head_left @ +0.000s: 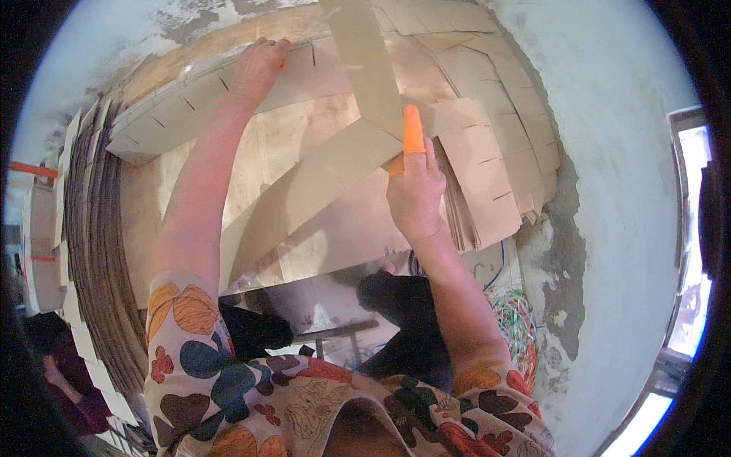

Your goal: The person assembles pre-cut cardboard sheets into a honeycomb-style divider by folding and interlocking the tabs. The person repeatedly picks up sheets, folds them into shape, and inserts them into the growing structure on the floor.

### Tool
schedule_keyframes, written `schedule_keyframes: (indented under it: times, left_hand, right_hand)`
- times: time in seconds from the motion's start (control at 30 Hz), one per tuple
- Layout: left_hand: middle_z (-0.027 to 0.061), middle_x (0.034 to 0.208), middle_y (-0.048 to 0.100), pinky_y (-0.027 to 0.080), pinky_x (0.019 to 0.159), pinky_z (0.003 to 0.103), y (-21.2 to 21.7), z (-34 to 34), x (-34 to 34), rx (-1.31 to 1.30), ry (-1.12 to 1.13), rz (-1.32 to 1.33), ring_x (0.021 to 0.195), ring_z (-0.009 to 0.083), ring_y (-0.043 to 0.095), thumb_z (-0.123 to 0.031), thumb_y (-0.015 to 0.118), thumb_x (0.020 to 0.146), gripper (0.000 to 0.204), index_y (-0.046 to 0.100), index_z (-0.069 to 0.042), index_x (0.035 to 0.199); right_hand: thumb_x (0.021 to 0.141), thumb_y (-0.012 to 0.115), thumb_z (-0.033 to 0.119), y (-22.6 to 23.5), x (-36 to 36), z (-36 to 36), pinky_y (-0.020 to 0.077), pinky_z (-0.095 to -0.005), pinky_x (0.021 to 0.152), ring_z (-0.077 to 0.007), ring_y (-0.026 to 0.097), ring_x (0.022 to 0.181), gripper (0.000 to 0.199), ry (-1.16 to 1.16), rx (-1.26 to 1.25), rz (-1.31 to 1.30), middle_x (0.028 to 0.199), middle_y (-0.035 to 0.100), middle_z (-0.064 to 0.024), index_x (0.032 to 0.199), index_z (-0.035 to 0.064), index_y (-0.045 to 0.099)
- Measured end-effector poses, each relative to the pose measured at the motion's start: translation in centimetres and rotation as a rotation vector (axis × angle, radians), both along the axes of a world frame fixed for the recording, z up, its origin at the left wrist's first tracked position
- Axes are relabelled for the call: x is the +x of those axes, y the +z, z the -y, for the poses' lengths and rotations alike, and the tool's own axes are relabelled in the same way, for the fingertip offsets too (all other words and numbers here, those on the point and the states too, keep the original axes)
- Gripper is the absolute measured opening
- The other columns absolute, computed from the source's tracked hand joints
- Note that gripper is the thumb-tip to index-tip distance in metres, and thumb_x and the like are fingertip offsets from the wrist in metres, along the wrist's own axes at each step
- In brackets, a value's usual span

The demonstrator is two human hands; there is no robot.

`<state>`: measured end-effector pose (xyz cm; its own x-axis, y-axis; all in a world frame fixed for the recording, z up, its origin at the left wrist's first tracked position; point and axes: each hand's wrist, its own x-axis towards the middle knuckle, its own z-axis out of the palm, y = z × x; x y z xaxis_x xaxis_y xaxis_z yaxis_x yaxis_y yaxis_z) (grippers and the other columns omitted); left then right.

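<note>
My left hand point(260, 70) is stretched to the far side of the table, its fingers curled over the top edge of a slotted cardboard strip point(177, 107) in a long row. An orange finger cover shows at its fingertips. My right hand point(417, 189) wears an orange cover on the index finger and another lower down. It grips the edge of a plain cardboard strip point(369, 65), pinched near a bend or overlap. From there, another length of cardboard point(304, 179) slants toward the near left; whether both are one piece I cannot tell.
Slotted cardboard sheets point(478, 164) lie stacked right of my right hand, with more sheets point(521, 99) along the wall point(624, 190). A tall cardboard stack point(95, 221) stands at the left. Coloured straps point(518, 324) lie tangled at lower right. Another person's arm point(65, 381) shows at lower left.
</note>
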<state>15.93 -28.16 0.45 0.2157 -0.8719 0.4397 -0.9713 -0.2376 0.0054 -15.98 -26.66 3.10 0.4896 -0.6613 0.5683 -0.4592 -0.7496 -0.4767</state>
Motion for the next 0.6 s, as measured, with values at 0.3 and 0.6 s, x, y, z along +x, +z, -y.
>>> schedule_keyframes:
  times: [0.3, 0.6]
  left_hand:
    - [0.0116, 0.075, 0.062, 0.049, 0.065, 0.04, 1.2, -3.5, -4.1, -0.103, -0.204, -0.206, 0.077, 0.0298, 0.06, -0.005, 0.061, 0.073, 0.003, 0.059, -0.004, 0.076]
    - [0.0133, 0.073, 0.061, 0.049, 0.068, 0.041, 1.5, -4.9, -5.5, -0.118, -0.205, -0.231, 0.081, 0.0315, 0.058, -0.003, 0.062, 0.073, 0.006, 0.06, -0.003, 0.078]
  right_hand:
    - [0.069, 0.057, -0.009, 0.1, 0.0, -0.3, 0.0527, -0.036, 0.06, -0.0316, 0.061, 0.071, 0.072, 0.065, -0.027, -0.059, 0.113, 0.054, -0.0172, 0.136, 0.0067, 0.036]
    - [0.07, 0.057, -0.01, 1.0, -0.1, -1.4, 0.0505, -0.034, 0.065, -0.0267, 0.06, 0.076, 0.069, 0.037, 0.051, -0.065, 0.1, 0.056, -0.0119, 0.135, 0.009, 0.041]
